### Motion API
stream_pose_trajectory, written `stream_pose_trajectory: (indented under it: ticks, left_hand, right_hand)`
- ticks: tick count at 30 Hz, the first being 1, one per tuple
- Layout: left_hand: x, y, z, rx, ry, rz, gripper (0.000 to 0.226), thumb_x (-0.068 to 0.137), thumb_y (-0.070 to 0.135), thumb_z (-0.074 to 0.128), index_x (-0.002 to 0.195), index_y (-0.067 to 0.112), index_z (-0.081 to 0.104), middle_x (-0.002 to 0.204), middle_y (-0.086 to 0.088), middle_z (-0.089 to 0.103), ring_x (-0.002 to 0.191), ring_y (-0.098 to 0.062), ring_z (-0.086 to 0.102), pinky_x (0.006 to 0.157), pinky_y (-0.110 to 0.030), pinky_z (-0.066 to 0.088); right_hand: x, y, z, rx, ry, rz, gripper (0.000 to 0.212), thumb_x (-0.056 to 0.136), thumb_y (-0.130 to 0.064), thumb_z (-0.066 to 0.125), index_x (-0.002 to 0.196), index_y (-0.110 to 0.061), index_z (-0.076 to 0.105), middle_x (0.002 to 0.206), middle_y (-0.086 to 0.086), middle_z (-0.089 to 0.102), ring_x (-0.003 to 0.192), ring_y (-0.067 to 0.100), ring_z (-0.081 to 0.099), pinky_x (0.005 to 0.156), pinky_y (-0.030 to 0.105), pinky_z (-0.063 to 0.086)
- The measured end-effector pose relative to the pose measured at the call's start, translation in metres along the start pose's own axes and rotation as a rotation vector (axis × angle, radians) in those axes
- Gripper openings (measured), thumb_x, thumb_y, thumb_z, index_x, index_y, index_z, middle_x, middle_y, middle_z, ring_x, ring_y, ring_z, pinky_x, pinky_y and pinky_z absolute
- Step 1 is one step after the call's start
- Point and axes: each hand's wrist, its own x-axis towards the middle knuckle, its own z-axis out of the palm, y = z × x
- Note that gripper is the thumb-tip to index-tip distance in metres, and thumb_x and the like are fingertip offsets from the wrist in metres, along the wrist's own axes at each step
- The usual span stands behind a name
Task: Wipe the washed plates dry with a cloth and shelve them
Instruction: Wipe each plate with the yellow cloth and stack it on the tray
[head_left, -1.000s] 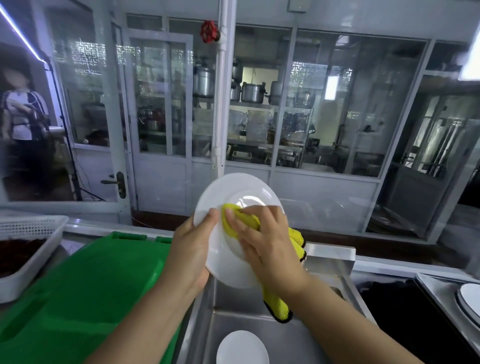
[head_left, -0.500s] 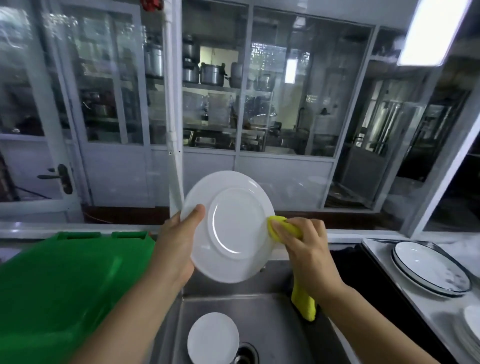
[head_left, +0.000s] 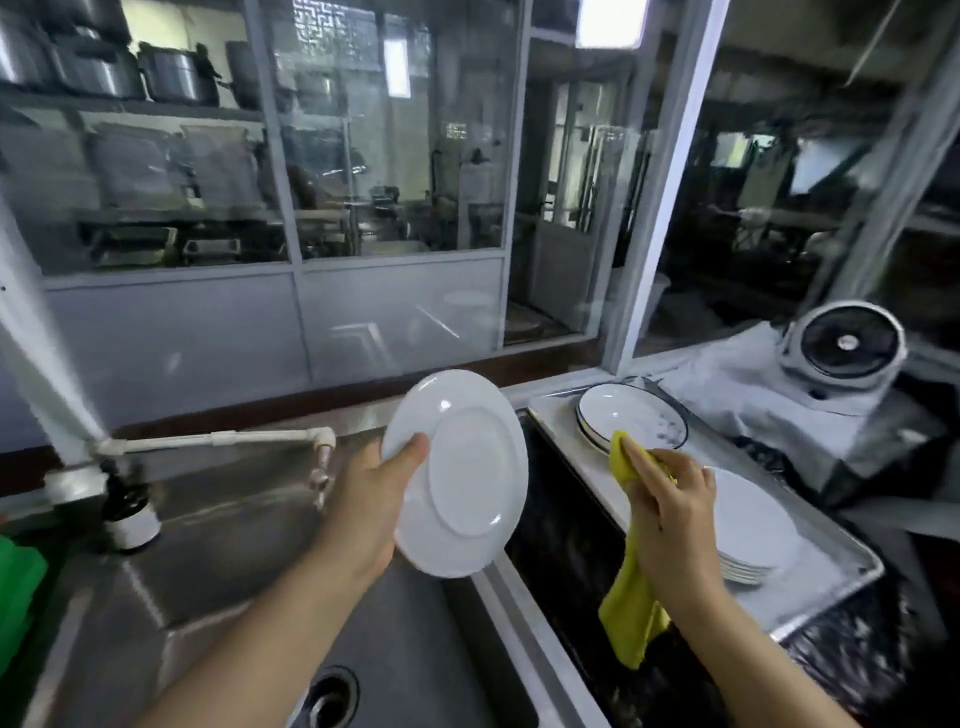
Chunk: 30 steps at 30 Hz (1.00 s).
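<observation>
Meanwhile, the left hand (head_left: 371, 499) gripped a white plate (head_left: 460, 475) over the sink's (head_left: 218, 561) right edge; the right hand (head_left: 670, 512) clutched a yellow cloth (head_left: 631, 613).

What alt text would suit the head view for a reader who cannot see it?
Over a steel sink, the left hand holds a white plate by its rim, underside facing the camera, while the right hand grips a yellow cloth apart from it. More plates sit on a tray to the right.
</observation>
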Motion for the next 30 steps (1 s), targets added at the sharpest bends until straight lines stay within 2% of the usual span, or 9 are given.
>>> stream_pose_trajectory:
  ticks: [3,7,9,14,17,20,22,25,30]
  left_hand:
    - [0.005,-0.025,0.074,0.135,-0.114,0.011,0.006,0.091,0.024,0.061,0.091,0.021,0.066,0.093,-0.002,0.071,0.092,-0.024,0.064,0.084,-0.041,0.052]
    - [0.017,-0.062,0.166,0.370,-0.240,0.093,0.011,0.090,0.025,0.063,0.079,0.028,0.064,0.084,0.008,0.070,0.085,-0.019,0.065,0.076,-0.034,0.050]
    - [0.023,-0.082,0.206,0.527,-0.301,0.154,0.015,0.089,0.029,0.063,0.074,0.027,0.064,0.076,0.009,0.068,0.077,-0.016,0.065,0.069,-0.027,0.048]
    - [0.033,-0.123,0.292,0.927,-0.510,0.509,0.027,0.094,0.038,0.053,0.112,0.024,0.067,0.094,-0.004,0.072,0.092,-0.024,0.064,0.075,-0.032,0.044]
    - [0.043,-0.151,0.335,1.108,-0.605,0.721,0.033,0.097,0.037,0.045,0.128,0.031,0.057,0.116,0.010,0.068,0.104,-0.014,0.063,0.079,-0.024,0.043]
    - [0.054,-0.185,0.368,1.117,-0.774,0.944,0.026,0.079,0.037,0.043,0.100,0.031,0.057,0.077,0.012,0.071,0.063,-0.007,0.068,0.042,-0.019,0.047]
    - [0.061,-0.218,0.383,1.220,-0.823,1.076,0.023,0.073,0.035,0.050,0.094,0.025,0.046,0.069,0.006,0.069,0.055,-0.012,0.067,0.033,-0.021,0.045]
    - [0.069,-0.252,0.398,1.326,-0.914,1.131,0.068,0.043,0.020,0.088,0.096,0.018,0.046,0.076,0.001,0.069,0.060,-0.017,0.067,0.037,-0.025,0.047]
    - [0.071,-0.281,0.409,1.251,-0.927,1.277,0.086,0.033,0.005,0.083,0.110,0.012,0.048,0.091,-0.009,0.073,0.078,-0.023,0.072,0.053,-0.026,0.054]
  right_hand:
    - [0.012,0.058,-0.033,-0.006,0.061,0.059,0.043,0.081,-0.001,0.053,0.120,-0.011,0.066,0.103,0.014,0.059,0.093,0.017,0.037,0.091,0.001,0.021]
    - [0.026,0.138,-0.069,-0.070,0.125,0.112,0.041,0.080,-0.002,0.056,0.119,-0.009,0.066,0.099,0.016,0.059,0.090,0.025,0.045,0.084,0.030,0.034]
    - [0.030,0.174,-0.084,-0.090,0.151,0.149,0.041,0.080,-0.003,0.057,0.119,-0.011,0.066,0.099,0.016,0.060,0.089,0.024,0.045,0.084,0.026,0.033]
    - [0.032,0.238,-0.115,-0.129,0.152,0.199,0.042,0.081,-0.005,0.055,0.122,-0.011,0.064,0.101,0.012,0.059,0.092,0.023,0.045,0.091,0.005,0.022]
    - [0.030,0.266,-0.124,-0.109,0.156,0.263,0.047,0.082,-0.006,0.053,0.127,-0.019,0.059,0.103,0.004,0.055,0.093,0.015,0.038,0.088,0.018,0.028]
    - [0.030,0.288,-0.130,-0.130,0.164,0.281,0.049,0.082,-0.006,0.053,0.128,-0.024,0.055,0.102,-0.001,0.054,0.092,0.016,0.040,0.084,0.024,0.030]
    - [0.030,0.299,-0.134,-0.137,0.165,0.305,0.049,0.083,-0.007,0.054,0.129,-0.026,0.054,0.101,-0.004,0.052,0.092,0.016,0.040,0.084,0.026,0.031]
    - [0.027,0.313,-0.137,-0.129,0.153,0.370,0.055,0.088,0.002,0.060,0.131,-0.031,0.049,0.100,-0.012,0.048,0.094,0.015,0.038,0.084,0.021,0.032]
    - [0.028,0.333,-0.138,-0.149,0.140,0.416,0.062,0.087,0.007,0.061,0.128,-0.037,0.049,0.101,-0.016,0.045,0.094,0.014,0.037,0.085,0.013,0.030]
